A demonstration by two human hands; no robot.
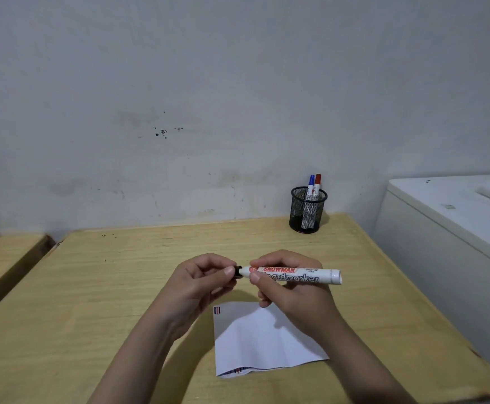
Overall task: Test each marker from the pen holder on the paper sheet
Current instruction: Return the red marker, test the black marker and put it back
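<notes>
Head view: white Snowman board marker [293, 275] held level above white folded paper sheet [264, 339]. Right hand [290, 290] pinches barrel; left hand [200, 284] closed on black cap end [238, 271]. Black mesh pen holder [307, 209] at far edge of wooden table [121, 287], holding blue-capped marker [311, 185] and red-capped marker [317, 183].

Wooden desk [121, 287], white cabinet [441, 228]

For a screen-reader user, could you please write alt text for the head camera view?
Two hands hold a white board marker level above a paper sheet on a wooden desk: right hand on the barrel, left hand at its black cap end. A black mesh pen holder behind holds two markers.
</notes>
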